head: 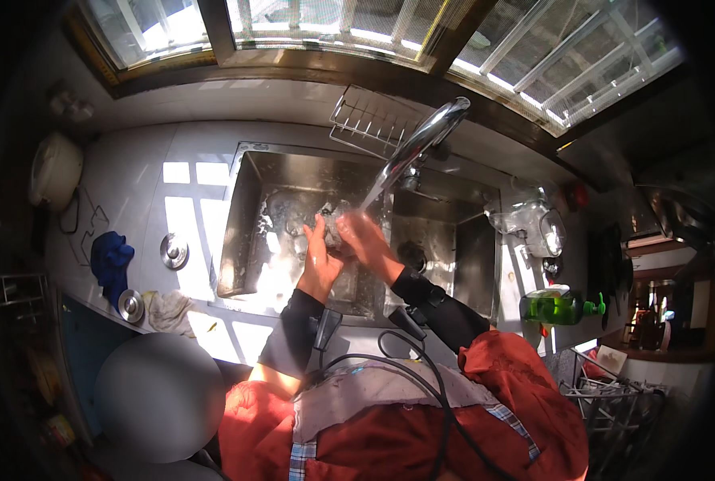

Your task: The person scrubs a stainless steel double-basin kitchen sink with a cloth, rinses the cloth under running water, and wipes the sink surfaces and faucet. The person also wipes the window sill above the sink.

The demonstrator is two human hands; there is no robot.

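Both hands are over the large left basin of a stainless steel sink (252, 180), below a curved chrome faucet (414, 147). Water runs from the spout onto my right hand (363, 237), whose fingers are curled near a clear, shiny thing (332, 227) between the hands. My left hand (321, 258) is beside it with its fingers extended and the palm towards the right hand. Glare and splashing water blur the thing, so its kind and which hand bears it cannot be told. Wet, foamy patches lie on the basin's bottom.
A wire rack (369, 123) stands behind the sink. Right of it are a clear plastic container (529, 222) and a green soap bottle (556, 308). On the left counter are a metal sink strainer (174, 250), a blue cloth (109, 261), a light rag (171, 311) and a metal lid (131, 305).
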